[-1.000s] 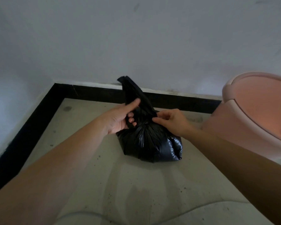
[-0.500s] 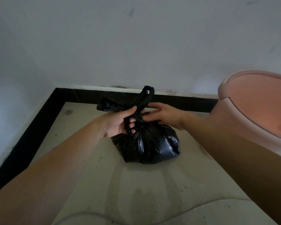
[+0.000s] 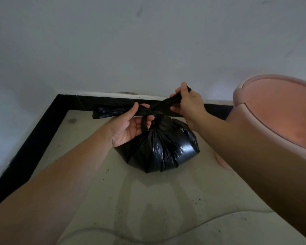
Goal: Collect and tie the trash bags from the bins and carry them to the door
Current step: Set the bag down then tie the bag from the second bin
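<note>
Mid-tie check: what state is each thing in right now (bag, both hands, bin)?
bag: on the floor, neck gathered, two tails crossed above it, knot not drawn tight.
left hand: grips the left tail.
right hand: grips the right tail, held taut up and to the right.
bin: stands right of the bag; lidded or open, cannot tell.

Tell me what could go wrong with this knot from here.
1. The left hand and right hand pull apart the twisted ends of the black trash bag. The thin plastic may tear at the neck.
2. The right hand's grip sits near the tip of its end, so that end could slip free and the knot loosen.
3. The pink bin stands close by the right forearm. A sudden slip might knock it.
</note>
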The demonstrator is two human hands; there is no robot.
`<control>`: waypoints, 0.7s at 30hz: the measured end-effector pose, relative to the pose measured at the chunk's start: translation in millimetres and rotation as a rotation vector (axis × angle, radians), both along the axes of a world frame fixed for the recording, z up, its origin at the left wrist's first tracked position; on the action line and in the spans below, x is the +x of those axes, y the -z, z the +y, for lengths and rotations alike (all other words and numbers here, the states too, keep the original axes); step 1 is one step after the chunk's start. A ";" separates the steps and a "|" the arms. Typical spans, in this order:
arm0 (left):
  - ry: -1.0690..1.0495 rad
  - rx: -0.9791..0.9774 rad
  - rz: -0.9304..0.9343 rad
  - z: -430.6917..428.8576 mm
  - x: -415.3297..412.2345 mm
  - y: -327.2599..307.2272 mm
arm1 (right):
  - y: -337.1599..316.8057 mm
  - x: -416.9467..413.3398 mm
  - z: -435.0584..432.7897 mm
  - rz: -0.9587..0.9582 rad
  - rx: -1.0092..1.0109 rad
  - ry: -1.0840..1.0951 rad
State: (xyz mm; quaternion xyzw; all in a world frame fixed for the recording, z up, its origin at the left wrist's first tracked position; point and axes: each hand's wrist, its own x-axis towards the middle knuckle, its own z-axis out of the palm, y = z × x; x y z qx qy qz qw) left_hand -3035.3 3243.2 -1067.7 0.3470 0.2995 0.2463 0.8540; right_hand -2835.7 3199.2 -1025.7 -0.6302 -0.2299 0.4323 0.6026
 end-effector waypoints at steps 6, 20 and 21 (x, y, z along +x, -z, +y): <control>0.053 -0.046 0.084 0.1 1.3 5.0 | -1.2 -6.1 -5.8 0.103 0.000 0.008; -0.050 0.152 0.245 0.9 -2.6 -2.0 | 1.2 1.8 -24.4 0.199 -0.173 -0.383; -0.041 0.187 0.260 2.1 -2.9 -2.8 | 5.3 4.7 -26.9 0.172 -0.249 -0.461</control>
